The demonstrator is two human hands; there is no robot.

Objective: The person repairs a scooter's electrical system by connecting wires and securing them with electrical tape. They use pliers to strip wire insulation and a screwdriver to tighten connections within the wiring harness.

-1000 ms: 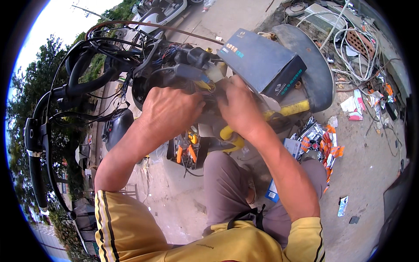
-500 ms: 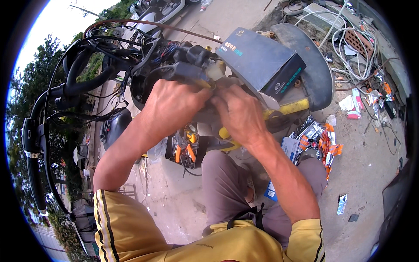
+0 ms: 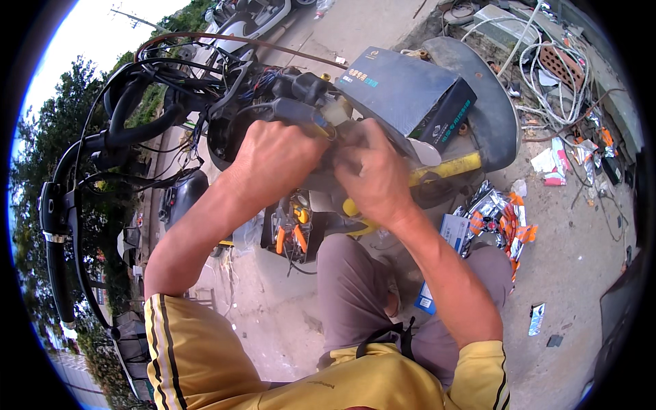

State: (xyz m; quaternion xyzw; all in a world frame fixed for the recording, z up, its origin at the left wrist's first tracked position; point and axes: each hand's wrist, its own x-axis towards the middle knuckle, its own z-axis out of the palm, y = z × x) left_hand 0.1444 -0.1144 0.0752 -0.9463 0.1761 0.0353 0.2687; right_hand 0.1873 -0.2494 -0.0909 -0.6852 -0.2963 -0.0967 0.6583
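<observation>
Close together over the dark, wire-filled body of a two-wheeled vehicle (image 3: 232, 130), my hands are both closed. My left hand (image 3: 283, 154) has its fingertips pinched next to a dark elongated part (image 3: 292, 113) with a yellowish end. Opposite it, my right hand (image 3: 376, 167) curls its fingers inward, slightly blurred. What the fingertips hold is hidden. Just behind them sits a pale plastic piece (image 3: 336, 109) among bundled wires. A dark grey cardboard box (image 3: 396, 85) lies on the vehicle beyond my right hand.
Below my hands, a black tool box (image 3: 318, 239) holds orange-handled pliers (image 3: 299, 239). Handlebars (image 3: 109, 140) with loose cables reach out at left. A yellow bar (image 3: 447, 169) and a dark curved fender (image 3: 478, 102) are at right. Torn packaging (image 3: 502, 222) and coiled white cable (image 3: 567, 102) lie on the ground.
My right hand's fingers have shifted and curled, with the hand moving slightly left. My left hand stays nearly in place.
</observation>
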